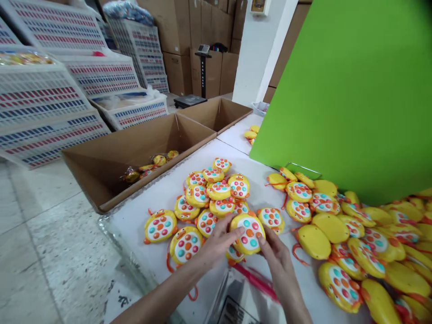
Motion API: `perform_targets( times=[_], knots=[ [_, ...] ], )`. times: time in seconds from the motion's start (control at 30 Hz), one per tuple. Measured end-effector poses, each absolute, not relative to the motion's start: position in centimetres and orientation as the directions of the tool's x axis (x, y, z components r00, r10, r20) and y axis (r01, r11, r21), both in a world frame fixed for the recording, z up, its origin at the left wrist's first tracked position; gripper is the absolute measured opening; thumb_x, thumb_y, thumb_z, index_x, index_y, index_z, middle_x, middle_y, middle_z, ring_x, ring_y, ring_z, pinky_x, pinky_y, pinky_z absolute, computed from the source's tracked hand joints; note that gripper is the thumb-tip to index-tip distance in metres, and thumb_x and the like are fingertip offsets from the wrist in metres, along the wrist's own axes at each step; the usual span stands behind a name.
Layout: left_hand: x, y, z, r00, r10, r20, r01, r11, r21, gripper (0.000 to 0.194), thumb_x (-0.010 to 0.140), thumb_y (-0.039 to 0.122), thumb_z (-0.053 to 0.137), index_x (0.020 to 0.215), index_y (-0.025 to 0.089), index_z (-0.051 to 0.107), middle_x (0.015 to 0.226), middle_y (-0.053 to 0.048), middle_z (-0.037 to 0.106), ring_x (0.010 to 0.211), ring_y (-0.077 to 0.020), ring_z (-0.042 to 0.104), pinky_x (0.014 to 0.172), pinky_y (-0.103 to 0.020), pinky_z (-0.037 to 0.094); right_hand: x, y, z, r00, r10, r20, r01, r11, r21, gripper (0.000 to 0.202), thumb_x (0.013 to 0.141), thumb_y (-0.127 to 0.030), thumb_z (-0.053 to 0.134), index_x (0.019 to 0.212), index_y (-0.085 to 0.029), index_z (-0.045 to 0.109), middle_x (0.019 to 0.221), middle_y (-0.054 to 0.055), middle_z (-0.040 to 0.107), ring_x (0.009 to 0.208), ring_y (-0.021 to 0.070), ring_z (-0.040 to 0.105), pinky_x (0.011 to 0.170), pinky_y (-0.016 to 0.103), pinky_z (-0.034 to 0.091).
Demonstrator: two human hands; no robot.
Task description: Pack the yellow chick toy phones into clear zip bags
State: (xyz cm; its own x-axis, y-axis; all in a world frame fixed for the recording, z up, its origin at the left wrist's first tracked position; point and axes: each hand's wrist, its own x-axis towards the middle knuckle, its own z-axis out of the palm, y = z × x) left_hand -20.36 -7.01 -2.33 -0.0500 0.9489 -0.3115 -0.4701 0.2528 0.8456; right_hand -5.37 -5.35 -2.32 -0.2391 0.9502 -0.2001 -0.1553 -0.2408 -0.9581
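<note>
Between both hands is a yellow duck-shaped toy [249, 234] with a white face and red, orange and teal buttons. My left hand [221, 238] grips its left edge, thumb on the front. On the opposite edge, my right hand [275, 249] holds it with the thumb near a lower button. Several like toys lie in a group beyond and left of the hands, among them a yellow toy [160, 226] and another toy [185, 245] with an orange cord. Below the hands are clear plastic bags [232, 297] with black print and a pink strip [258, 281].
A big heap of yellow toys [378, 243] covers the table's right side, before a tall green panel [354, 90]. Left of the table [135, 234] stands an open cardboard box [101, 157] with wrapped toys inside. White plastic crates [40, 99] and a scale [191, 100] are behind.
</note>
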Motion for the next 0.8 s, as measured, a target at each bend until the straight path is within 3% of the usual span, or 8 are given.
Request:
perform_targets(
  times=[0.1,0.2,0.33,0.5,0.6,0.73,0.8],
  knots=[
    [-21.3,-7.6,-1.8,0.042,0.963,-0.267,-0.369,0.263,0.891,0.044,0.069,0.028,0.073,0.111,0.018,0.062,0.104,-0.006,0.066,0.097,-0.0232,0.06,0.081,-0.03,0.048,-4.5,-4.9,-1.3,-0.315,0.921,-0.23,-0.102,-0.273,-0.957,0.032,0.069,-0.03,0.074,0.097,-0.016,0.069,0.092,0.005,0.07,0.082,0.0179,0.062,0.07,0.025,0.05],
    [-21.9,-8.0,-1.4,0.034,0.974,-0.225,-0.339,0.223,0.914,0.043,0.07,0.027,0.072,0.111,0.018,0.062,0.106,-0.007,0.065,0.097,-0.0233,0.059,0.082,-0.031,0.048,-4.5,-4.9,-1.3,-0.276,0.92,-0.279,-0.17,-0.332,-0.928,0.027,0.067,-0.031,0.075,0.089,-0.016,0.068,0.078,0.002,0.068,0.067,0.0148,0.062,0.059,0.024,0.051],
    [-21.6,-8.9,-1.9,-0.204,0.947,-0.247,-0.362,0.162,0.918,0.032,0.074,0.033,0.069,0.1,0.016,0.064,0.101,-0.009,0.066,0.094,-0.0217,0.06,0.078,-0.028,0.047,-5.5,-6.0,-2.1,-0.091,0.953,-0.288,-0.344,-0.301,-0.89,0.023,0.071,-0.036,0.071,0.087,-0.022,0.061,0.087,-0.002,0.065,0.074,0.0127,0.063,0.061,0.023,0.052],
    [-19.9,-10.2,-2.5,-0.07,0.974,-0.217,-0.453,0.162,0.877,0.037,0.074,0.025,0.068,0.109,0.016,0.058,0.104,-0.01,0.065,0.093,-0.0229,0.061,0.081,-0.032,0.047,-6.9,-7.9,-2.3,-0.062,0.955,-0.292,-0.448,-0.288,-0.847,0.024,0.073,-0.035,0.068,0.092,-0.023,0.058,0.094,0.0,0.065,0.086,0.0152,0.063,0.075,0.03,0.053],
    [-19.7,-10.2,-2.3,-0.063,0.978,-0.2,-0.41,0.157,0.898,0.041,0.074,0.018,0.066,0.113,0.017,0.056,0.104,-0.009,0.065,0.094,-0.0228,0.06,0.082,-0.032,0.047,-6.7,-8.4,-2.3,-0.077,0.953,-0.292,-0.362,-0.3,-0.883,0.032,0.073,-0.038,0.067,0.1,-0.023,0.057,0.098,0.002,0.064,0.09,0.0186,0.062,0.075,0.034,0.053],
    [-20.3,-10.1,-2.0,-0.025,0.98,-0.197,-0.204,0.188,0.961,0.033,0.069,0.014,0.065,0.102,0.016,0.063,0.095,-0.005,0.066,0.087,-0.0217,0.058,0.072,-0.026,0.045,-5.9,-8.0,-2.4,-0.018,0.989,-0.147,-0.074,-0.148,-0.986,0.061,0.068,-0.04,0.07,0.123,-0.024,0.047,0.119,0.007,0.056,0.106,0.0244,0.055,0.081,0.037,0.05],
    [-20.5,-10.2,-2.0,-0.007,0.981,-0.191,-0.168,0.188,0.968,0.032,0.067,0.014,0.064,0.099,0.017,0.064,0.09,-0.003,0.065,0.083,-0.0203,0.057,0.071,-0.025,0.044,-5.8,-7.6,-2.2,-0.058,0.991,-0.119,0.066,-0.115,-0.991,0.066,0.069,-0.04,0.069,0.127,-0.021,0.044,0.12,0.009,0.055,0.104,0.0247,0.055,0.083,0.036,0.049]
  ],
)
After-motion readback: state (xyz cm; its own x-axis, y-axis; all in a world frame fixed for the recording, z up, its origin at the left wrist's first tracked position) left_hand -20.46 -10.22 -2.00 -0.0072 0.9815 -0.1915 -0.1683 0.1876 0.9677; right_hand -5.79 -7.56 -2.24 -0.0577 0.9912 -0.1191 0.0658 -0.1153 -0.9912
